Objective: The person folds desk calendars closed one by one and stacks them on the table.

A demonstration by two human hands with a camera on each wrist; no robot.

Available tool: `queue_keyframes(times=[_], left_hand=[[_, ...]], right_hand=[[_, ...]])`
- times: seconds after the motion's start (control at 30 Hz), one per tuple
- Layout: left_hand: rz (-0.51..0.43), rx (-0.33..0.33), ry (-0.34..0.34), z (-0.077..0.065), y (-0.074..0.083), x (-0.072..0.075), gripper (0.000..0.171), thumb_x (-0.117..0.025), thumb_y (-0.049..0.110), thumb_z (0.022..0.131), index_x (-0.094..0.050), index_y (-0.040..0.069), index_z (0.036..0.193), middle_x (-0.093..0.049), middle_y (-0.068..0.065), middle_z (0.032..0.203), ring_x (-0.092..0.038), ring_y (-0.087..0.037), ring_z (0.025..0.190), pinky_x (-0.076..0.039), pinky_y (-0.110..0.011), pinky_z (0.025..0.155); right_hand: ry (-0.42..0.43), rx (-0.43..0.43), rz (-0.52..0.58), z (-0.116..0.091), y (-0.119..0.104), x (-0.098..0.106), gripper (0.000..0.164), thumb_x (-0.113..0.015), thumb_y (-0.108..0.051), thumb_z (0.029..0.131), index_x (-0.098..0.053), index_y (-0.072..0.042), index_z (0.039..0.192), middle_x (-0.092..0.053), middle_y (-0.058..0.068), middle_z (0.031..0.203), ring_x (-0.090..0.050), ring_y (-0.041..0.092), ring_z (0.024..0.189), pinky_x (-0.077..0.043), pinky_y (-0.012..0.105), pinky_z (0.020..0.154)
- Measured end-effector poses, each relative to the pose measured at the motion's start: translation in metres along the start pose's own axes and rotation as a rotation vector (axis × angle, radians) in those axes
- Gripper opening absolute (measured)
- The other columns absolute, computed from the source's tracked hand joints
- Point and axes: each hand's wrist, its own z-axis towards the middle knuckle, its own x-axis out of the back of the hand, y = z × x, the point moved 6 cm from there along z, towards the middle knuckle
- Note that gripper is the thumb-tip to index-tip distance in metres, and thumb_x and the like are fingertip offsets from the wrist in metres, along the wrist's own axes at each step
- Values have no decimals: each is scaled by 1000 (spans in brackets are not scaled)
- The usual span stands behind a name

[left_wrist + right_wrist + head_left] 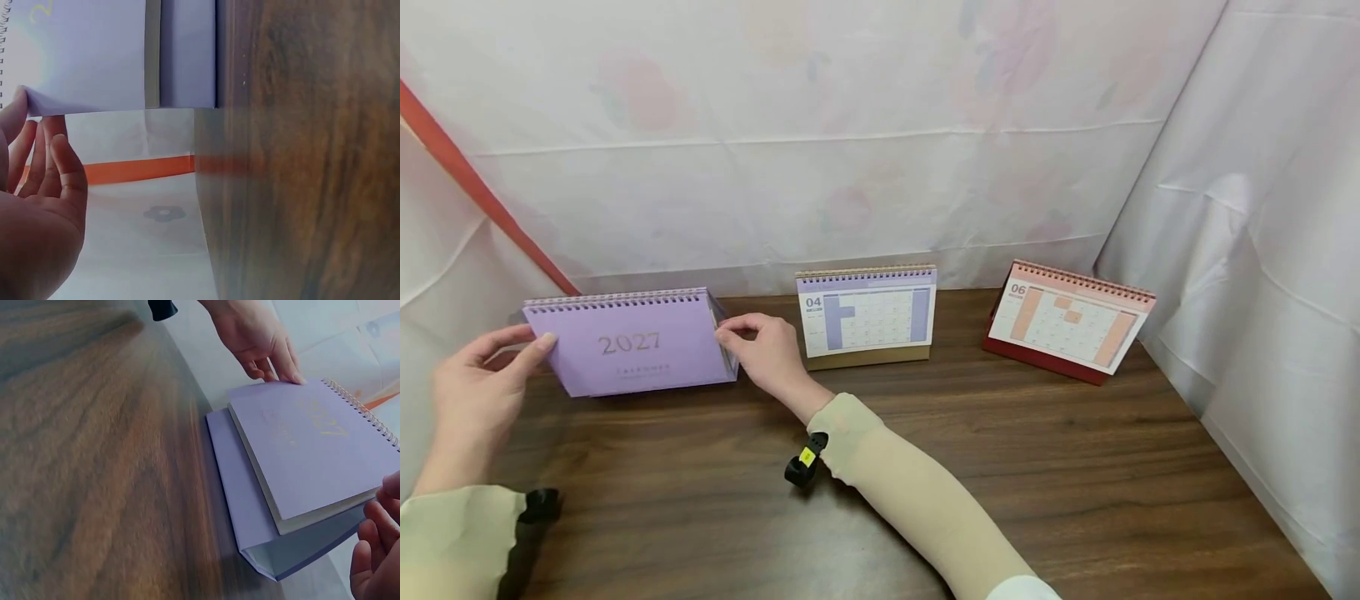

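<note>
Pinching the purple 2027 calendar (634, 362) — both hands (478, 396) (765, 354), opposite ends.

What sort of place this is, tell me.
It looks like a screened-off desk corner, perhaps a makeshift booth: a wood-grain tabletop, pale curtains hanging behind and beside it, and three desk calendars across its far side.

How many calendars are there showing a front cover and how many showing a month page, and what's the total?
Front cover: 1, the 2027 calendar
Month page: 2, the 04 calendar and the 06 calendar
Total: 3
</note>
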Motion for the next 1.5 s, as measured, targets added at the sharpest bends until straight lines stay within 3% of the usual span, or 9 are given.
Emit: queue_keyframes(times=[0.17, 0.4, 0.53, 0.67, 0.73, 0.9, 1.3, 1.4, 1.5], left_hand=[[115, -29, -30, -1, -2, -4, 30, -74, 30, 91, -70, 24, 120, -58, 34, 82, -55, 13, 72, -44, -6, 58], [101, -107, -76, 1, -2, -8, 15, -71, 28, 94, -71, 34, 108, -61, 31, 76, -54, 8, 70, -42, -8, 57], [114, -135, -53, 0, -5, -10, 24, -67, 29, 96, -74, 25, 119, -63, 33, 88, -57, 11, 83, -43, -5, 69], [146, -110, -63, -1, -9, -12, 43, -61, 36, 100, -60, 17, 138, -57, 41, 96, -49, 18, 101, -35, -1, 84], [99, -86, -97, -1, -11, -14, 43, -59, 36, 100, -58, 19, 139, -61, 37, 95, -53, 17, 99, -38, -3, 84], [-75, -57, -151, -1, -10, -16, 33, -61, 30, 99, -65, 25, 132, -66, 30, 84, -64, 10, 73, -48, -8, 64], [-423, -92, -150, -6, 11, -14, 23, -68, 12, 95, -74, 17, 117, -72, 17, 92, -67, 5, 81, -53, -14, 63], [-391, -115, -152, -12, 24, -7, 24, -69, 10, 94, -75, 19, 115, -73, 17, 92, -69, 4, 77, -53, -14, 62], [-265, -143, -130, -18, 37, 0, 23, -69, 11, 94, -75, 25, 111, -72, 19, 87, -68, 4, 71, -52, -12, 61]], right_hand=[[-38, 0, 39, 2, 5, 4, 15, -73, -24, 93, -76, -16, 106, -71, -12, 93, -58, -5, 83, -47, 13, 69], [-34, 35, -21, 4, 7, 3, 22, -72, -24, 94, -77, -13, 113, -70, -6, 111, -60, -2, 94, -46, 11, 74], [-30, 24, -9, 6, 7, 0, 23, -72, -22, 94, -77, -10, 113, -62, -3, 132, -62, -1, 103, -46, 9, 79], [-60, -19, 34, 7, 10, -5, 25, -71, -21, 95, -76, -11, 117, -59, -4, 139, -64, -1, 104, -48, 9, 76], [-70, -31, 43, 7, 12, -7, 25, -71, -22, 95, -75, -11, 118, -60, -5, 137, -62, -1, 107, -47, 9, 77], [-77, -30, 56, 8, 13, -10, 26, -70, -22, 95, -75, -13, 118, -62, -6, 134, -62, -3, 108, -47, 10, 81], [-16, -67, 163, 4, -2, 0, 23, -73, -19, 93, -76, -11, 114, -66, -12, 125, -64, -7, 98, -51, 12, 75], [-30, -82, 201, 4, -10, 6, 23, -72, -17, 93, -76, -10, 115, -66, -12, 125, -67, -6, 87, -53, 15, 71], [-54, -114, 267, 4, -18, 13, 24, -71, -15, 94, -75, -8, 116, -66, -11, 126, -68, -3, 82, -55, 18, 70]])
